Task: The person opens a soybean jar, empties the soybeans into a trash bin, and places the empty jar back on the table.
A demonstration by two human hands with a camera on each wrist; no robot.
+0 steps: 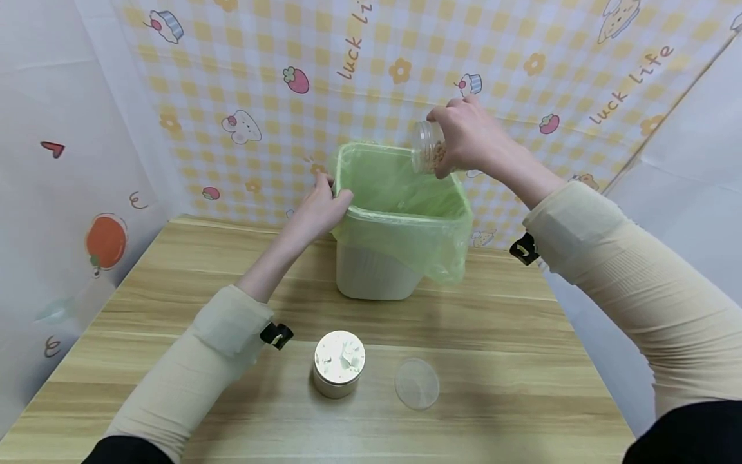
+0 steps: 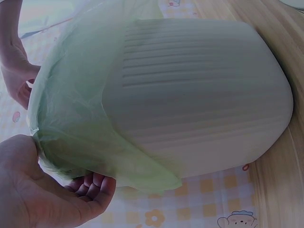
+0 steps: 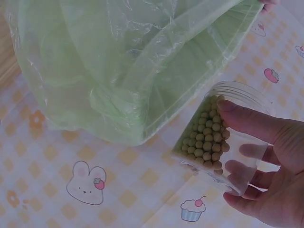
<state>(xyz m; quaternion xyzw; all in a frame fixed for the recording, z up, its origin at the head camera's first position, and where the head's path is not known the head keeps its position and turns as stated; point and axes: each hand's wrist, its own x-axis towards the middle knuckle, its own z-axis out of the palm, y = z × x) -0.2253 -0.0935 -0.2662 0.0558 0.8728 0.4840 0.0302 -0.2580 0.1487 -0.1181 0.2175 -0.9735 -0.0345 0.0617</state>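
A white bin (image 1: 371, 274) lined with a green plastic bag (image 1: 400, 193) stands at the back of the wooden table (image 1: 493, 361). My left hand (image 1: 319, 206) grips the bin's left rim over the bag (image 2: 71, 123). My right hand (image 1: 469, 135) holds a clear jar (image 1: 428, 147) of small tan beans (image 3: 204, 137), tilted on its side above the bin's far right corner, mouth toward the bag (image 3: 123, 66). In the right wrist view my fingers (image 3: 251, 123) and thumb wrap the jar (image 3: 228, 137), and the beans lie along its lower side.
A second jar (image 1: 339, 362) filled with something white stands near the front of the table. A clear round lid (image 1: 417, 383) lies flat to its right. Patterned cloth walls close in the back and both sides.
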